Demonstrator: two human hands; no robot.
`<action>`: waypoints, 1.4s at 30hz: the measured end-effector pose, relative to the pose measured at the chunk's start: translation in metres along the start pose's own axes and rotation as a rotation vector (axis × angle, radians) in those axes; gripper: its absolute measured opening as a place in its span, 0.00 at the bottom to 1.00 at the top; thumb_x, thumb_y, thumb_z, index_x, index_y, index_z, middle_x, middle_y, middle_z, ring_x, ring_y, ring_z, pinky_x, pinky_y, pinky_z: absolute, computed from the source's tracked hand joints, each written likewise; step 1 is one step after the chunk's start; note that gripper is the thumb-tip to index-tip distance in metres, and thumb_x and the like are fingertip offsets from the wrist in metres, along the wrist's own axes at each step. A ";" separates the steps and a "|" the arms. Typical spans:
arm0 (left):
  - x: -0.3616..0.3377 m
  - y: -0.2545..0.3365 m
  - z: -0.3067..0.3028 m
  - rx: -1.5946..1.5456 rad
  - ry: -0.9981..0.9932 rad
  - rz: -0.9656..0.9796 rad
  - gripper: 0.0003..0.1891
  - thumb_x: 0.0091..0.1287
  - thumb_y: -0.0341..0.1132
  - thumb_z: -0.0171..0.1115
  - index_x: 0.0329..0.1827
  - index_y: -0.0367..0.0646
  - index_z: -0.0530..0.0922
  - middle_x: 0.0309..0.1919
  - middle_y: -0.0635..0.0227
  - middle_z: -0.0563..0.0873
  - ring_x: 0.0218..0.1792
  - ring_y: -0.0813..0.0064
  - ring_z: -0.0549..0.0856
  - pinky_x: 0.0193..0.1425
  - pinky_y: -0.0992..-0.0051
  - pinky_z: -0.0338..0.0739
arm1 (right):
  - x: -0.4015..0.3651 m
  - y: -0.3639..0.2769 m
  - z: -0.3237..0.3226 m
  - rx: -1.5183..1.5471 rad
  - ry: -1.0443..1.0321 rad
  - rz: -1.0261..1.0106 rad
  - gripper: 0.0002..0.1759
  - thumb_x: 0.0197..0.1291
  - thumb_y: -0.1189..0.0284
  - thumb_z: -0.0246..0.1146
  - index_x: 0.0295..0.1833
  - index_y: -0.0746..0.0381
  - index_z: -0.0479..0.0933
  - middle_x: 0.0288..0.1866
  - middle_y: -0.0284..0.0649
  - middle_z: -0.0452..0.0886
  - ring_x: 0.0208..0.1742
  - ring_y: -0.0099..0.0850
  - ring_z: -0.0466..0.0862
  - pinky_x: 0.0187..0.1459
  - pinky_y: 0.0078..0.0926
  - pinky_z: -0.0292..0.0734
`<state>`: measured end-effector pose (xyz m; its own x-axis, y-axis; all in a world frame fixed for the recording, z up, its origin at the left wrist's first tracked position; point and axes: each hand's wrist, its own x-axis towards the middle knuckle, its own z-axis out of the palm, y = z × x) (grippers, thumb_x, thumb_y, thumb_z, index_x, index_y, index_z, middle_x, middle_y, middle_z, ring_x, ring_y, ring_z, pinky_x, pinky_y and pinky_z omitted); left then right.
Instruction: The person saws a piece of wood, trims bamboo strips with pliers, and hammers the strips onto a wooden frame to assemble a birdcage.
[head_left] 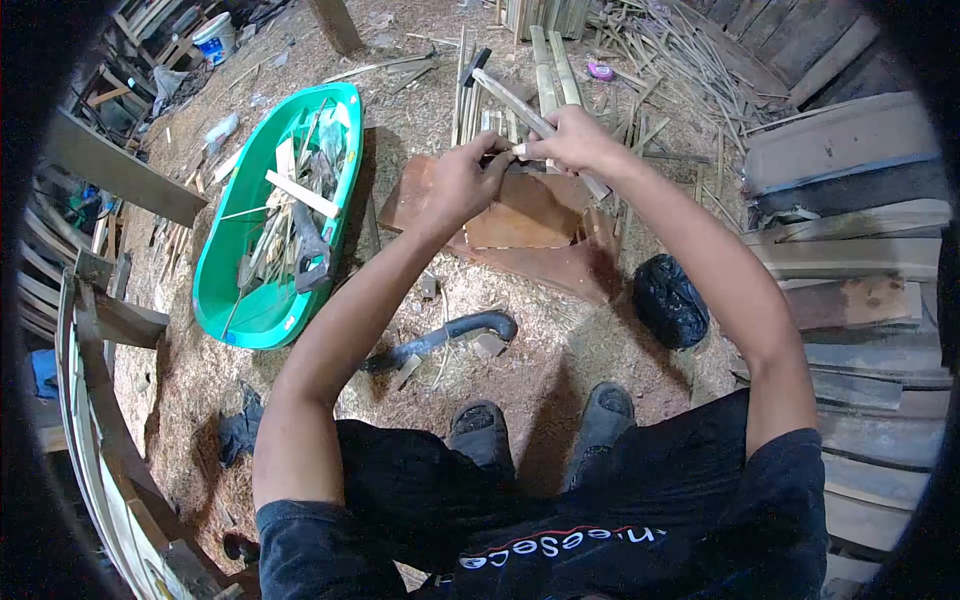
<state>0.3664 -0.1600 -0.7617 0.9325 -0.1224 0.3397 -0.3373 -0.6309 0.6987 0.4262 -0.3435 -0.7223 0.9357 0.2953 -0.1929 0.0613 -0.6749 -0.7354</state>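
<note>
A hammer (513,104) with a dark head and pale wooden handle is in my right hand (577,143), its head pointing up and away to the left. The fingertips of that hand meet those of my left hand (467,178), which are pinched together. What the left fingers hold, if anything, is too small to make out. Both hands are over the far edge of a reddish-brown wooden board (520,225) on the ground. Light wooden strips (553,70) extend away beyond the hands.
To the left stands a green plastic tub (212,270) with wood scraps and a saw (308,245) in it. A dark bent pipe (440,340) lies near my feet. A black plastic bundle (670,300) is right of the board. Stacked planks (860,355) line the right side.
</note>
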 end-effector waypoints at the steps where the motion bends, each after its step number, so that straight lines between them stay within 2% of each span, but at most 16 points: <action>1: 0.000 -0.002 0.000 -0.047 0.001 -0.008 0.09 0.67 0.37 0.64 0.46 0.45 0.81 0.35 0.60 0.88 0.36 0.69 0.88 0.41 0.72 0.80 | -0.003 0.000 0.003 0.008 0.028 -0.032 0.12 0.51 0.69 0.72 0.37 0.63 0.80 0.20 0.31 0.76 0.17 0.19 0.73 0.18 0.22 0.67; 6: 0.006 -0.005 0.000 -0.238 -0.001 0.014 0.09 0.67 0.34 0.64 0.47 0.41 0.82 0.37 0.61 0.88 0.38 0.76 0.87 0.43 0.74 0.79 | -0.028 0.002 0.025 -0.061 0.223 -0.209 0.11 0.53 0.68 0.70 0.38 0.64 0.82 0.20 0.40 0.79 0.19 0.26 0.78 0.24 0.29 0.73; 7: 0.006 0.001 -0.002 -0.181 -0.015 0.014 0.09 0.67 0.33 0.63 0.47 0.40 0.82 0.37 0.62 0.88 0.38 0.76 0.87 0.43 0.74 0.79 | -0.031 0.002 0.028 -0.142 0.299 -0.325 0.12 0.55 0.66 0.70 0.39 0.65 0.83 0.21 0.47 0.80 0.21 0.32 0.81 0.29 0.34 0.75; 10: 0.008 0.008 -0.002 -0.087 -0.026 0.017 0.09 0.67 0.31 0.62 0.47 0.37 0.81 0.36 0.63 0.88 0.39 0.77 0.86 0.44 0.74 0.79 | -0.046 -0.012 0.021 -0.065 0.237 -0.222 0.12 0.53 0.69 0.70 0.37 0.66 0.83 0.28 0.54 0.82 0.34 0.49 0.85 0.41 0.42 0.78; 12: 0.032 -0.018 0.011 -0.125 0.001 0.025 0.09 0.67 0.30 0.62 0.47 0.35 0.81 0.35 0.63 0.88 0.39 0.76 0.86 0.44 0.73 0.79 | -0.041 -0.007 0.021 -0.080 0.242 -0.210 0.12 0.52 0.68 0.70 0.38 0.66 0.83 0.28 0.54 0.82 0.34 0.49 0.85 0.41 0.42 0.78; 13: 0.043 -0.024 0.010 -0.302 -0.083 -0.046 0.09 0.64 0.33 0.65 0.44 0.40 0.81 0.29 0.63 0.88 0.29 0.78 0.84 0.35 0.73 0.78 | -0.039 -0.005 0.022 -0.085 0.245 -0.205 0.12 0.52 0.68 0.70 0.38 0.65 0.84 0.27 0.54 0.82 0.34 0.49 0.84 0.40 0.42 0.78; 16: 0.058 -0.021 -0.001 -0.342 -0.295 -0.223 0.07 0.66 0.29 0.65 0.44 0.39 0.81 0.30 0.72 0.85 0.32 0.83 0.81 0.35 0.77 0.74 | -0.037 0.000 0.024 -0.069 0.261 -0.198 0.12 0.52 0.67 0.71 0.38 0.64 0.84 0.27 0.53 0.83 0.34 0.48 0.85 0.40 0.41 0.78; 17: 0.054 -0.010 -0.006 -0.373 -0.324 -0.321 0.05 0.64 0.29 0.67 0.40 0.40 0.82 0.27 0.75 0.84 0.29 0.85 0.78 0.33 0.79 0.72 | -0.037 -0.001 0.025 -0.047 0.262 -0.185 0.12 0.51 0.67 0.71 0.37 0.64 0.84 0.27 0.53 0.83 0.34 0.48 0.85 0.40 0.41 0.78; 19: 0.051 -0.007 -0.004 -0.301 -0.260 -0.267 0.05 0.64 0.30 0.68 0.39 0.40 0.82 0.26 0.75 0.84 0.29 0.85 0.79 0.32 0.79 0.72 | -0.037 -0.001 0.026 -0.004 0.270 -0.155 0.12 0.51 0.66 0.71 0.36 0.64 0.84 0.27 0.52 0.83 0.34 0.46 0.85 0.41 0.40 0.78; 22: 0.050 -0.016 0.006 -0.255 -0.236 -0.199 0.05 0.63 0.31 0.69 0.37 0.39 0.83 0.27 0.75 0.84 0.28 0.86 0.78 0.32 0.79 0.72 | -0.037 0.001 0.024 0.012 0.241 -0.162 0.11 0.52 0.69 0.71 0.36 0.65 0.83 0.25 0.47 0.83 0.29 0.37 0.86 0.35 0.34 0.80; 26: 0.044 -0.022 0.017 -0.302 -0.194 -0.081 0.06 0.62 0.31 0.69 0.37 0.38 0.83 0.28 0.74 0.85 0.29 0.85 0.79 0.34 0.78 0.73 | -0.036 0.005 0.016 0.213 0.050 -0.077 0.09 0.54 0.73 0.70 0.39 0.66 0.81 0.25 0.39 0.82 0.23 0.24 0.83 0.24 0.24 0.76; 29: 0.041 -0.011 0.012 -0.298 -0.234 -0.125 0.06 0.62 0.31 0.69 0.35 0.37 0.81 0.27 0.72 0.85 0.30 0.84 0.79 0.36 0.77 0.75 | -0.027 0.003 -0.001 0.233 -0.103 -0.032 0.10 0.54 0.75 0.70 0.40 0.68 0.80 0.27 0.35 0.82 0.21 0.21 0.81 0.19 0.22 0.73; 32: 0.037 0.000 0.007 -0.217 -0.227 -0.115 0.07 0.63 0.31 0.68 0.35 0.36 0.80 0.26 0.70 0.84 0.30 0.84 0.80 0.36 0.76 0.75 | -0.018 0.007 -0.011 0.202 -0.146 -0.042 0.08 0.54 0.74 0.70 0.38 0.63 0.80 0.23 0.31 0.79 0.19 0.17 0.77 0.19 0.18 0.69; 36: 0.033 -0.002 0.008 -0.147 -0.156 -0.001 0.07 0.64 0.32 0.67 0.37 0.36 0.80 0.26 0.66 0.85 0.29 0.81 0.81 0.36 0.75 0.75 | -0.013 0.010 -0.001 -0.012 0.102 -0.126 0.13 0.48 0.70 0.74 0.37 0.63 0.80 0.24 0.33 0.80 0.22 0.22 0.78 0.25 0.25 0.72; 39: 0.030 -0.002 0.011 -0.122 -0.130 -0.035 0.08 0.63 0.32 0.67 0.38 0.37 0.80 0.27 0.63 0.86 0.29 0.77 0.82 0.36 0.72 0.77 | 0.000 0.013 0.003 -0.056 0.195 -0.187 0.15 0.46 0.66 0.72 0.38 0.62 0.82 0.27 0.43 0.83 0.30 0.36 0.84 0.39 0.35 0.78; 42: 0.030 -0.006 0.013 -0.117 -0.076 -0.007 0.08 0.62 0.31 0.68 0.40 0.38 0.81 0.30 0.62 0.87 0.29 0.74 0.84 0.37 0.69 0.78 | 0.012 0.016 -0.003 -0.016 0.146 -0.216 0.13 0.47 0.67 0.71 0.38 0.61 0.83 0.28 0.43 0.84 0.31 0.36 0.85 0.39 0.35 0.78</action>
<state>0.3977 -0.1702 -0.7639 0.9406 -0.1786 0.2888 -0.3391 -0.5386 0.7713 0.4393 -0.3527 -0.7343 0.9406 0.3334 0.0639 0.2692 -0.6178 -0.7389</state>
